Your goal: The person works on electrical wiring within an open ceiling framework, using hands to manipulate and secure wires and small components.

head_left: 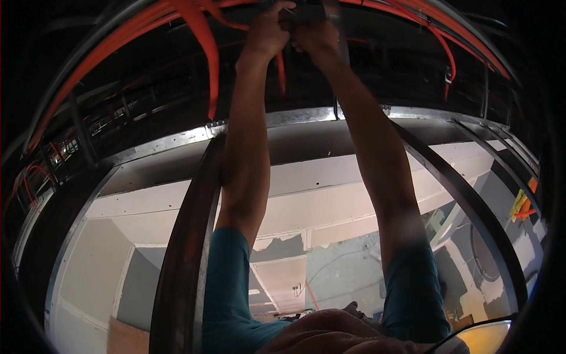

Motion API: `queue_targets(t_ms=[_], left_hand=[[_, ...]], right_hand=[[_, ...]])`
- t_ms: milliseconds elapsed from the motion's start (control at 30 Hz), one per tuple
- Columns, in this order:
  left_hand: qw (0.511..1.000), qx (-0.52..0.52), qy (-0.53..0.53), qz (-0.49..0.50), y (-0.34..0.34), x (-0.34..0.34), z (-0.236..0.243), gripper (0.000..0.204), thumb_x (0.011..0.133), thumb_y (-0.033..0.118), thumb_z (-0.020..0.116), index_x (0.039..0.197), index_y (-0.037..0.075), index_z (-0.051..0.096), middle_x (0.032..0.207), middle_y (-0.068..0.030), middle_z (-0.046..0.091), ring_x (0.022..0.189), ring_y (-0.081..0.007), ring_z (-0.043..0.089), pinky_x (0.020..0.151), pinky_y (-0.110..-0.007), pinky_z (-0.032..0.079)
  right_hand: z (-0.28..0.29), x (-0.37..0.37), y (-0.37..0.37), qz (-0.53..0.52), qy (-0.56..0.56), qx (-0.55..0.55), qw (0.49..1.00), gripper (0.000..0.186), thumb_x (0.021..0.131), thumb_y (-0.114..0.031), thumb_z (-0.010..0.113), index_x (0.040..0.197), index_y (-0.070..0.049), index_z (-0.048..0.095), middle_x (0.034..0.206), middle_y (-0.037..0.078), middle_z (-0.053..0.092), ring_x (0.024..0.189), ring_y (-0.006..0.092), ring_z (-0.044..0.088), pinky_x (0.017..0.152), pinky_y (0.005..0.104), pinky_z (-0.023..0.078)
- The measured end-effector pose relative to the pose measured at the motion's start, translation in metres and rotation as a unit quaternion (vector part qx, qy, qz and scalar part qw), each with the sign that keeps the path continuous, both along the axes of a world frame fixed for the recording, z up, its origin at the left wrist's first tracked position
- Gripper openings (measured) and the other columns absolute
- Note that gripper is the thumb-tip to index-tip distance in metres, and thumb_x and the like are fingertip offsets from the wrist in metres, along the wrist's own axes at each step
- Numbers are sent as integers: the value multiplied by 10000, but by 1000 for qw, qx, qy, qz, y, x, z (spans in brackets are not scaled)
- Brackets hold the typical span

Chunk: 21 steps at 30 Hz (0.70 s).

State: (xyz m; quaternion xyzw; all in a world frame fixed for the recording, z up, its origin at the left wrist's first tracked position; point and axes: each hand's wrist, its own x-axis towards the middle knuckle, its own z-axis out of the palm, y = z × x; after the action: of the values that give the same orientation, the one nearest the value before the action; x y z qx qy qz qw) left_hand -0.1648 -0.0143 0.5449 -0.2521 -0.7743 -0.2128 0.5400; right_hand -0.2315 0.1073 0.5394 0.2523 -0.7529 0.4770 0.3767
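Observation:
Both my arms reach up into the dark ceiling space, with the hands close together at the top of the view. My left hand [268,34] has its fingers bent, the index finger reaching toward a small, thin, pale piece I cannot name. My right hand [318,41] is closed beside it, its fingers curled toward a dark shape between the hands. What either hand grips is too dim to make out. A grey upright metal piece [343,53] stands just behind my right hand. Red flexible conduit [203,53] hangs left of my left hand.
A metal rail [300,116] crosses below my hands. Dark metal studs flank my arms, one at left [187,248] and one at right [466,197]. More red conduit [445,50] curves overhead at right. Pale wall boards [100,253] and a grey floor [345,271] show below.

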Motion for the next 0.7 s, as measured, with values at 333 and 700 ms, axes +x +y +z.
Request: queue_targets(t_ms=[333, 700], left_hand=[[985, -7, 11, 174, 2, -9, 7, 430, 921, 84, 483, 1350, 52, 488, 1226, -282, 619, 1197, -429, 575, 982, -513, 475], [988, 122, 10, 89, 7, -21, 4, 472, 981, 161, 500, 1439, 67, 433, 1192, -287, 628, 1134, -450, 600, 932, -519, 483]], right_hand=[[2, -43, -24, -140, 7, -122, 983, 548, 807, -503, 700, 1059, -19, 749, 1032, 164, 754, 1057, 294, 713, 930, 409, 541], [-10, -12, -18, -31, 69, -44, 996, 472, 913, -450, 577, 1251, -135, 671, 1234, 203, 670, 1185, 385, 619, 979, 460, 504]])
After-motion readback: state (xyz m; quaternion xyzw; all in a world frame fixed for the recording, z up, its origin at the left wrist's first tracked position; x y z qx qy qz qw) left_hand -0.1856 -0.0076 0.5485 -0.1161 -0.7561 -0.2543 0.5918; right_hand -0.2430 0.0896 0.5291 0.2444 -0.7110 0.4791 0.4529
